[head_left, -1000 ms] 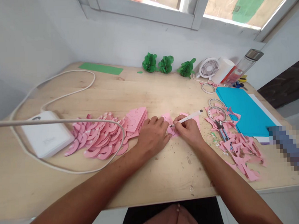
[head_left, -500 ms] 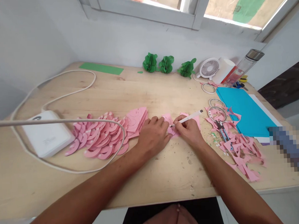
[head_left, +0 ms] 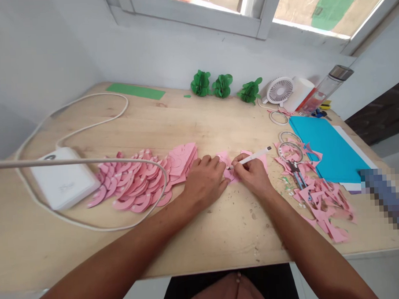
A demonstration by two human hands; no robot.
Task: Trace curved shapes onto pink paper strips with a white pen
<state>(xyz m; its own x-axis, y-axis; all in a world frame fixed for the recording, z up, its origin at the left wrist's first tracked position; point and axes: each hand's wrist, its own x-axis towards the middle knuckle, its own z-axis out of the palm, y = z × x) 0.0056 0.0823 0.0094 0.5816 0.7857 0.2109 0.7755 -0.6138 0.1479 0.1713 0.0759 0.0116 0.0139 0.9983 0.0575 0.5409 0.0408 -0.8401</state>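
My right hand (head_left: 253, 174) pinches a white pen (head_left: 257, 154), its tip down at a piece of pink paper (head_left: 232, 176) on the table. My left hand (head_left: 205, 178) lies flat beside it, fingers stretched forward, pressing at the paper's left side. Both hands cover part of this paper. Just left of my left hand is a stack of pink sheets with drawn curves (head_left: 183, 160). Further left spreads a heap of cut pink paper shapes (head_left: 139, 183).
A white power bank (head_left: 65, 184) with a looping cable (head_left: 100, 229) lies left. Pink scraps (head_left: 327, 203), scissors (head_left: 298, 178) and tape rolls (head_left: 290, 152) lie right, by a blue folder (head_left: 330, 150). Green paper shapes (head_left: 222, 86), a fan (head_left: 279, 91) and a bottle (head_left: 325, 91) stand behind.
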